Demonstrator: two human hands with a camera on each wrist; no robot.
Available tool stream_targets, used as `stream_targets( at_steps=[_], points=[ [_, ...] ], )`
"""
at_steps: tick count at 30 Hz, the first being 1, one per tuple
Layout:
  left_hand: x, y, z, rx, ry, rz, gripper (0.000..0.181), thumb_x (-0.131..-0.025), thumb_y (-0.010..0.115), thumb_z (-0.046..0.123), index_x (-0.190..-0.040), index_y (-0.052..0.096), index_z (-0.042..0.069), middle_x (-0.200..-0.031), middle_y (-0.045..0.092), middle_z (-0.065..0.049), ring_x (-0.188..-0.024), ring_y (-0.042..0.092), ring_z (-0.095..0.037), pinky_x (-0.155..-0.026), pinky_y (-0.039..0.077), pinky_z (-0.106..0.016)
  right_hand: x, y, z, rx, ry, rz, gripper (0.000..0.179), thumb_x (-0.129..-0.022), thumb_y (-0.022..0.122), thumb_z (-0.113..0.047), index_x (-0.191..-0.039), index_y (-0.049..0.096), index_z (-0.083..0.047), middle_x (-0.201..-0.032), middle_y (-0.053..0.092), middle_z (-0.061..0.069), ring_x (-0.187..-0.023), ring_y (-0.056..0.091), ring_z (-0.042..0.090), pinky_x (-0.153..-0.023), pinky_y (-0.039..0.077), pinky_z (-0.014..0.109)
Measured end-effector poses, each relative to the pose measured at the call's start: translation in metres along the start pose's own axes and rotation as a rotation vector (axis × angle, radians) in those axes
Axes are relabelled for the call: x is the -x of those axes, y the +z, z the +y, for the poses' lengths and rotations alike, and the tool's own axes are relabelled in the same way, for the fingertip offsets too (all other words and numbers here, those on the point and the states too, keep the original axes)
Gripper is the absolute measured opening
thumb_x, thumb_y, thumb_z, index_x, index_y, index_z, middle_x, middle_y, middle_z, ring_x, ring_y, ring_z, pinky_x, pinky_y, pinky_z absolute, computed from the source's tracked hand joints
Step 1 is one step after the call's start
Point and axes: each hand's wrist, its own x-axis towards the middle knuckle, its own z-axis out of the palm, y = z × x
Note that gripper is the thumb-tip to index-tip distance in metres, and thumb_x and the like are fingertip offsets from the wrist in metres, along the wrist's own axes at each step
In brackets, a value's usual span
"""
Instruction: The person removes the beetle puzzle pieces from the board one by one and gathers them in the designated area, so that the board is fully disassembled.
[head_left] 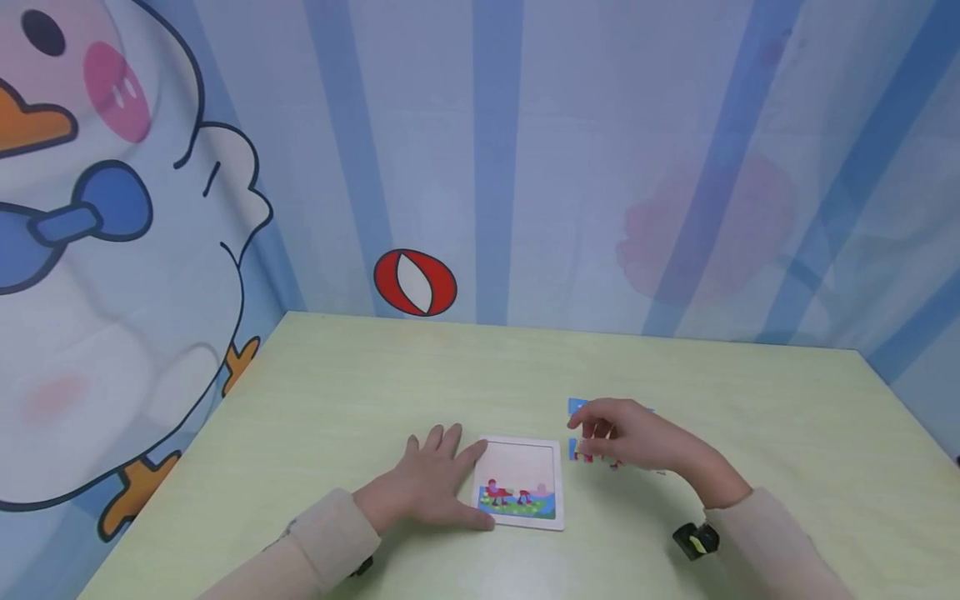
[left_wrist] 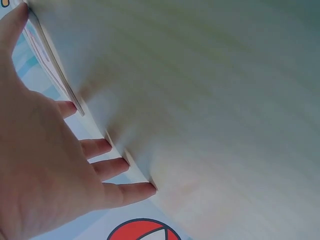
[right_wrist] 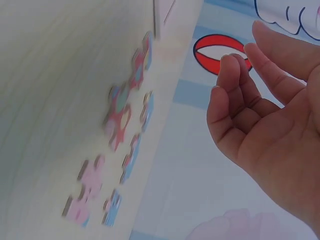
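Observation:
A square jigsaw tray (head_left: 558, 483) with a white border lies flat on the table. Along its lower part runs a joined strip of picture pieces (head_left: 536, 506), green and blue with red figures; its upper part shows pale bare board. My left hand (head_left: 423, 485) is spread at the tray's left side, thumb and index finger at its edge, the other fingertips on the table. Over the loose jigsaw pieces (head_left: 576, 406) to the tray's right hovers my right hand (head_left: 637, 433), fingers loosely bent with nothing between them. The right wrist view shows several pink, red and blue pieces (right_wrist: 91, 177) below it.
The pale wooden table (head_left: 375, 375) extends around the tray on all sides. Behind it hangs a blue striped cloth (head_left: 570, 167) with a printed red ball and a large cartoon bird (head_left: 112, 333) at the left.

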Motion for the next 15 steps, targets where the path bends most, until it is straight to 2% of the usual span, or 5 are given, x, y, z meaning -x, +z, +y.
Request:
stream_targets(
  at_steps=[3, 8, 15],
  points=[
    [0.000, 0.000, 0.000, 0.007, -0.002, -0.001, 0.103, -0.073, 0.057, 0.078, -0.152, 0.030, 0.017, -0.155, 0.022, -0.022, -0.142, 0.020, -0.044, -0.104, 0.020, -0.069, -0.006, 0.006, -0.005, 0.004, -0.037, -0.007, 0.028, -0.092, 0.064, -0.012, -0.116, 0.059, 0.003, -0.084, 0.061, 0.006, -0.067, 0.059, 0.019, -0.058, 0.050, 0.030],
    [0.000, -0.001, 0.001, 0.020, -0.004, -0.003, 0.103, -0.073, 0.058, 0.078, -0.152, 0.031, 0.017, -0.155, 0.022, -0.023, -0.141, 0.021, -0.044, -0.104, 0.020, -0.069, -0.017, 0.016, -0.011, 0.127, -0.081, 0.005, 0.025, -0.091, 0.067, -0.014, -0.112, 0.063, -0.002, -0.088, 0.059, -0.003, -0.077, 0.055, 0.009, -0.070, 0.050, 0.026],
    [-0.001, -0.001, 0.000, 0.010, -0.009, -0.007, 0.104, -0.072, 0.057, 0.079, -0.152, 0.031, 0.018, -0.155, 0.023, -0.022, -0.140, 0.022, -0.044, -0.103, 0.021, -0.069, -0.031, 0.030, -0.019, 0.137, -0.061, -0.036, 0.027, -0.090, 0.068, -0.015, -0.114, 0.064, -0.004, -0.096, 0.062, 0.004, -0.086, 0.054, 0.013, -0.076, 0.049, 0.028]
  ],
)
